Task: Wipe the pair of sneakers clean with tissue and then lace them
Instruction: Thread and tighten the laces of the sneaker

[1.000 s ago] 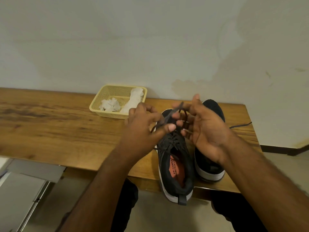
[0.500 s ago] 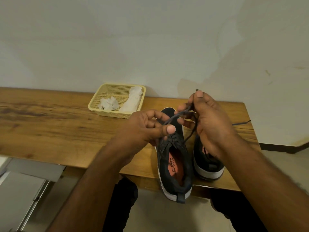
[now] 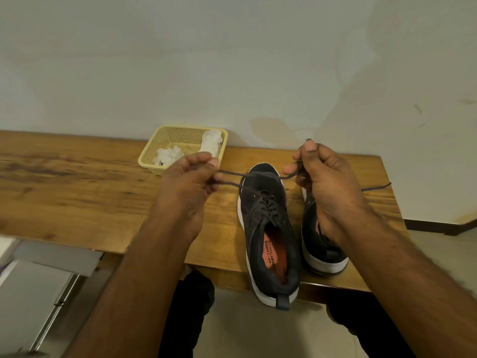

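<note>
Yellow basket of used tissue sits left. Lacing is in hand: the left hand pinches one lace end, the right hand the other, above the left sneaker beside its mate. Next probably comes an even pull to snug the knot.

Single head cam, wide-angle, looked forward and down from above the table edge. Close range: both forearms filled the lower frame, wall took the upper half, floor showed below. No second view, so no overlap.
</note>
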